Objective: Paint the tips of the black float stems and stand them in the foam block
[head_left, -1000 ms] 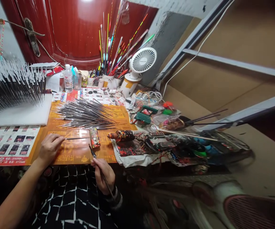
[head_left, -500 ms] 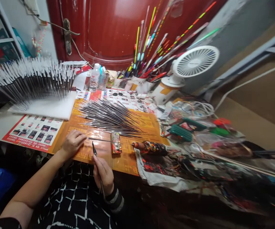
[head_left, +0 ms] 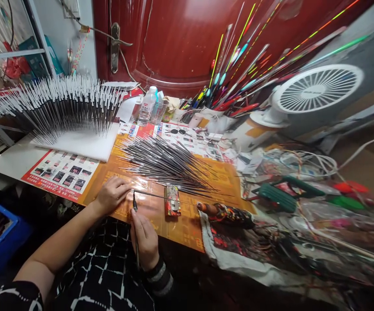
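A person's L hand (head_left: 114,194) pinches the L end of a thin dark rod (head_left: 151,194) in a narrow fingertip grip, low over an orange sheet (head_left: 187,229) nr the front edge of a desk (head_left: 15,162). The rod runs R across a paint-spattered block (head_left: 172,203) twd the orange-brown nose of a stained cylindrical tool (head_left: 234,214), which lies on a smeared white cloth (head_left: 248,265). R hand (head_left: 145,237), its grip closed round a dark brush (head_left: 135,205), aims the tip up at the rod just beside the L fingertips; can't tell if bristles touch. Behind: a loose pile of dark rods (head_left: 167,162). At L, white-topped rods (head_left: 77,99) stand in a white foam slab (head_left: 101,147). Farther back: a clear bottle (head_left: 146,108) next to a drinking glass (head_left: 159,113), w/ a white fan (head_left: 319,90) at R. Blue bin (head_left: 9,229), lower L.
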Tool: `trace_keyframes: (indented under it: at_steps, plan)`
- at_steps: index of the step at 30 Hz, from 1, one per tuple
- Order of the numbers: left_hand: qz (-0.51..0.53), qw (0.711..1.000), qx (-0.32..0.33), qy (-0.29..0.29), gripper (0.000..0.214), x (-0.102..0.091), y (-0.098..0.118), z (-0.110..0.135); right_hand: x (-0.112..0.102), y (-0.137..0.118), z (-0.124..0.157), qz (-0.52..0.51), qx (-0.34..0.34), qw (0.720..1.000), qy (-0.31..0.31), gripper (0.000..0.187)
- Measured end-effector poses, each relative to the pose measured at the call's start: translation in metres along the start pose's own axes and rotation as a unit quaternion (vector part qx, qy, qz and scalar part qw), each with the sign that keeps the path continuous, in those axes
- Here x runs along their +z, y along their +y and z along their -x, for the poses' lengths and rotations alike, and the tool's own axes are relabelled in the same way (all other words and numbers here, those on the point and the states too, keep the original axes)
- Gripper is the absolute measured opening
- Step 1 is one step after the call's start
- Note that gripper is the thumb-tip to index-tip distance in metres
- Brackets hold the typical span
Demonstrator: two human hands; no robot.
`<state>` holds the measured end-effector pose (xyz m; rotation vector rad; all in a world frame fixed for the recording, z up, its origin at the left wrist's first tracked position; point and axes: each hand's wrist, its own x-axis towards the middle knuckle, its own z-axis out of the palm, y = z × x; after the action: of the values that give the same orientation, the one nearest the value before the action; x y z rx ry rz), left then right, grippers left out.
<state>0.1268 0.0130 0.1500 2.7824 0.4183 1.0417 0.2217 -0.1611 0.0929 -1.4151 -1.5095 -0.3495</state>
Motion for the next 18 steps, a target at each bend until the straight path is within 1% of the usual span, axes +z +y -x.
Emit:
trace_keyframes:
  at_steps: [5, 11, 18]
  plan:
    - [0.009, 1.0, 0.008, 0.012, 0.02, -0.0005, 0.0005, 0.0, 0.0019, 0.001, 0.0027, 0.011, 0.001, 1.0, -0.003, 0.066]
    - [0.006, 1.0, 0.008, 0.011, 0.021, -0.0009, 0.0007, -0.0004, 0.0039, 0.0023, 0.0058, 0.016, 0.002, 1.0, -0.006, 0.065]
    - [0.011, 0.999, 0.022, 0.025, 0.018, -0.0014, 0.0007, -0.0012, 0.0032, 0.0001, 0.0024, 0.03, -0.009, 1.0, -0.001, 0.065]
